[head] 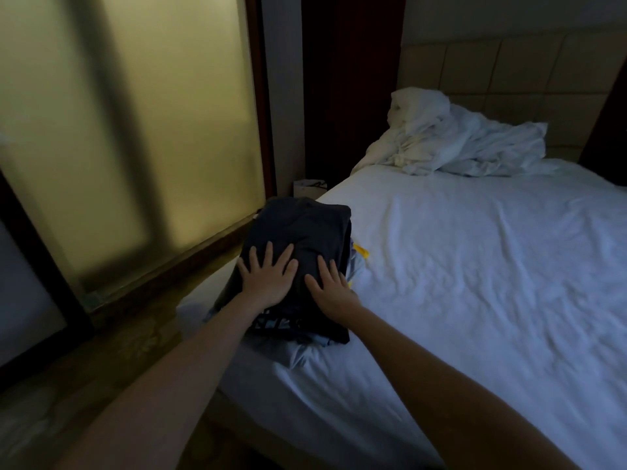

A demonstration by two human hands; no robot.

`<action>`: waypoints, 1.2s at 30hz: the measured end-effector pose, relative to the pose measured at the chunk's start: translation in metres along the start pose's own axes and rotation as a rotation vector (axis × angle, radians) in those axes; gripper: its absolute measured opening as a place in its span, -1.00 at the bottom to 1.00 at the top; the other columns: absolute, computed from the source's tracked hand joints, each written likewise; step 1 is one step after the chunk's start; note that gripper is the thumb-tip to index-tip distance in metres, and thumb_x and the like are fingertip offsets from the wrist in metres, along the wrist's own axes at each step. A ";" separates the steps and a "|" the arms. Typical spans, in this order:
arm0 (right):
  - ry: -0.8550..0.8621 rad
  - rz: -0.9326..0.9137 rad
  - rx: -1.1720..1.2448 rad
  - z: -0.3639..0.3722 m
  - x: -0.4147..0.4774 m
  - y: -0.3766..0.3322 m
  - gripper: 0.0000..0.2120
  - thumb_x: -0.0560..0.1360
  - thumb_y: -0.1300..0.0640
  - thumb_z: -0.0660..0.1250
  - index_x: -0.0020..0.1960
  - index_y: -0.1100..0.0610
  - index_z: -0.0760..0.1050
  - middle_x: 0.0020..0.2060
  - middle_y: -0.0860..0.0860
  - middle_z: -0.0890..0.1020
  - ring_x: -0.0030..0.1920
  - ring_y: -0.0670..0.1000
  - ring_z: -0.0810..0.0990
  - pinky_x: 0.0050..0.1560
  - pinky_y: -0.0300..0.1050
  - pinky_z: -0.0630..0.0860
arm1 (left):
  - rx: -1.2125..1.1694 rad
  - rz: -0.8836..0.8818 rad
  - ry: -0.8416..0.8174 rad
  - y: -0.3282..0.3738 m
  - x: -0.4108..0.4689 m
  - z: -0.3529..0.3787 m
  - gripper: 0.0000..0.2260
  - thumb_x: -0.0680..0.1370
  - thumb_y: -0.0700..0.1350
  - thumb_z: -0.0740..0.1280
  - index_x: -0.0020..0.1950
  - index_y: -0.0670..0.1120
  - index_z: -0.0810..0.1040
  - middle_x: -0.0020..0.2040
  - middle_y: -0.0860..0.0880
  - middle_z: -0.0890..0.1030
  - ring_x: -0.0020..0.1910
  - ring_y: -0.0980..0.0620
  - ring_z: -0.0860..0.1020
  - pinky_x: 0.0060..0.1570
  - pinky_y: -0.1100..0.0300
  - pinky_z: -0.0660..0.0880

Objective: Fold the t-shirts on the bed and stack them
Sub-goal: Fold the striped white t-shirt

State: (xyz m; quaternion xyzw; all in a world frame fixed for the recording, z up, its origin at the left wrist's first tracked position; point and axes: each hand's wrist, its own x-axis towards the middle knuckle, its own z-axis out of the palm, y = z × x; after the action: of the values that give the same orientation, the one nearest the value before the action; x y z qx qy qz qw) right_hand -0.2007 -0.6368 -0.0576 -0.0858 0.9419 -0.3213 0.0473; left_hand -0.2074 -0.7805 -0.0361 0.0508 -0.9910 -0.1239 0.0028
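Flatly, left grip point(268, 278), right grip point(334, 290), pressing t-shirt point(305, 225)

The bed point(475, 283) fills the right side. A stack point(305, 225) of shirts sits on the bed, at its left edge. More shirts lie under the top one and stick out on the right. Both hands lie flat on top of the stack. The left hand point(268, 276) is on the left, and the right hand point(330, 290) is just beside it. A blanket point(458, 140) lies in a heap at the far end of the bed, in front of the headboard point(509, 72). A glass wall point(135, 130) stands to the left of the bed, with the floor point(118, 351) between them. A bag point(309, 188) sits behind the stack, beside the bed.
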 end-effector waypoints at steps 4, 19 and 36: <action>0.025 -0.077 -0.147 -0.022 -0.015 0.007 -0.46 0.62 -0.15 -0.03 0.54 -0.01 -0.05 0.53 0.03 0.04 0.50 0.11 0.08 0.44 0.11 0.13 | -0.132 0.034 -0.058 0.024 -0.026 -0.008 -0.50 0.63 0.19 -0.13 0.56 0.09 -0.07 0.57 -0.09 -0.11 0.52 -0.20 -0.15 0.45 -0.17 -0.18; 0.496 0.023 -0.280 -0.151 -0.191 0.198 -0.74 0.57 0.15 0.21 0.22 0.13 0.51 0.13 0.05 0.61 0.20 0.10 0.51 0.18 -0.08 0.32 | -0.503 0.590 0.093 0.239 -0.115 0.080 -0.77 0.58 -0.07 0.18 -0.01 -0.11 0.61 0.02 -0.07 0.65 0.04 -0.10 0.58 0.02 0.10 0.47; 0.783 0.528 -0.256 -0.267 -0.428 0.392 -0.81 0.53 0.23 0.23 0.06 0.17 0.59 0.03 0.06 0.66 0.04 0.14 0.58 0.08 0.00 0.46 | -0.535 0.975 -0.330 0.557 -0.271 0.188 -0.77 0.60 -0.07 0.16 0.12 -0.11 0.55 0.11 -0.12 0.61 0.10 -0.15 0.52 0.03 0.10 0.44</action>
State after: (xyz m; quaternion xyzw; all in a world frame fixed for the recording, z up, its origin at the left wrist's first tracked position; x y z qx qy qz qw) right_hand 0.1295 -0.0894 -0.0730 0.2780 0.9106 -0.1878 -0.2414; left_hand 0.0033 -0.1694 -0.0794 -0.4342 -0.8213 -0.3608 -0.0824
